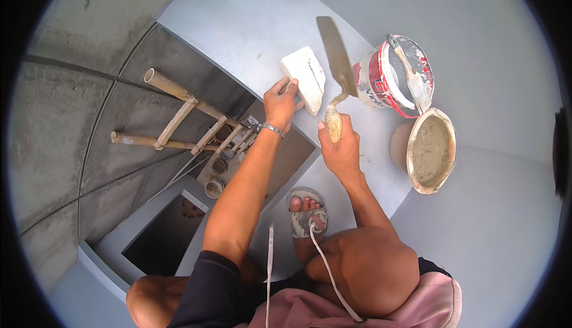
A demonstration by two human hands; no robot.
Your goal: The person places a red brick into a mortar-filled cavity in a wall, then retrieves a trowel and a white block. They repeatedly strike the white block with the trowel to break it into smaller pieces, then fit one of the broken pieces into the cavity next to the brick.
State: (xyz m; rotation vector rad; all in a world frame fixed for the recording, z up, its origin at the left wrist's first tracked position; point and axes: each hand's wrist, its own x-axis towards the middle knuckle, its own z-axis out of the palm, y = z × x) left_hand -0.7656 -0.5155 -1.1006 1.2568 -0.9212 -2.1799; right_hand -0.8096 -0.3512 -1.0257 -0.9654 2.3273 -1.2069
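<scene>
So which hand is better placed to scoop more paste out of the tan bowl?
Probably the right hand: it grips the trowel, and the tan bowl lies on its side, next to the red and white bucket. The left hand is busy holding the white block.

The bare left forearm rises from the dark-sleeved upper arm at the 6 o'clock edge toward 12 o'clock, a metal band on its wrist, and the left hand [280, 103] sits just left of centre, back to the camera, fingers curled and pinched closed at 1 o'clock. The right forearm climbs from the bent bare knee at 5 o'clock, leaning toward 11 o'clock, and the right hand [339, 146] is a closed fist, thumb on top, knuckles facing 12 o'clock. The two hands lie near each other but apart, the left one slightly higher
</scene>
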